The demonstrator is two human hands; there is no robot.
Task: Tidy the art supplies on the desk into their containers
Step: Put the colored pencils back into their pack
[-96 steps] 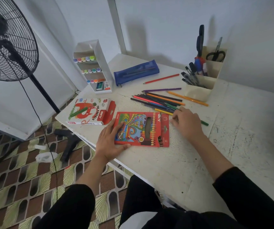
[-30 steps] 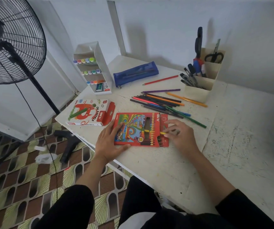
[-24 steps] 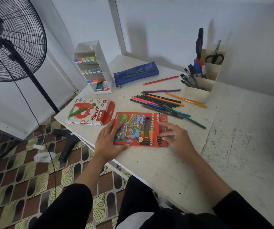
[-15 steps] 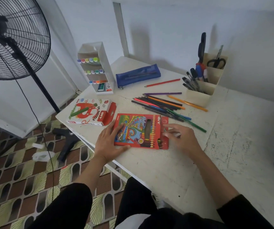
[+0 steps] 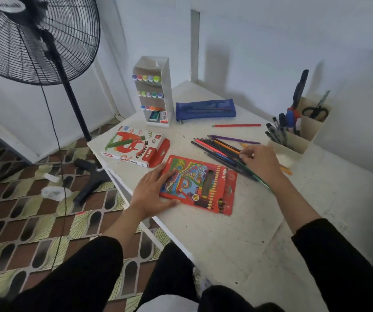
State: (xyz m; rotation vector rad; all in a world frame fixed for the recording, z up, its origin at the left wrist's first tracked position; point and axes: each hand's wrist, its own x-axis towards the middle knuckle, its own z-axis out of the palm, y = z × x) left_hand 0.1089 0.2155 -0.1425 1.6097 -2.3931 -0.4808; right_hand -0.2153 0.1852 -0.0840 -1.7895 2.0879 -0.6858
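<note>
A red coloured-pencil box (image 5: 194, 183) lies flat on the white desk (image 5: 226, 233), its open flap end toward the right. My left hand (image 5: 151, 192) rests flat on the box's left end. Behind the box lies a loose pile of coloured pencils (image 5: 217, 149). My right hand (image 5: 262, 163) is over the pile's right end, fingertips bent down onto the pencils; whether they pinch one is not clear. A green pencil (image 5: 264, 182) runs under that wrist. A red pencil (image 5: 237, 125) and a purple pencil (image 5: 232, 138) lie apart farther back.
A cream pen holder (image 5: 293, 143) with pens and scissors stands at the back right. A blue pencil pouch (image 5: 205, 109) and a white marker rack (image 5: 165, 91) stand at the back. An oil pastels box (image 5: 133, 146) lies at the left edge. A standing fan (image 5: 34, 37) is left of the desk.
My right hand has left the box's flap end and moved back and right onto the pencil pile. The left hand stays on the box. The camera has shifted.
</note>
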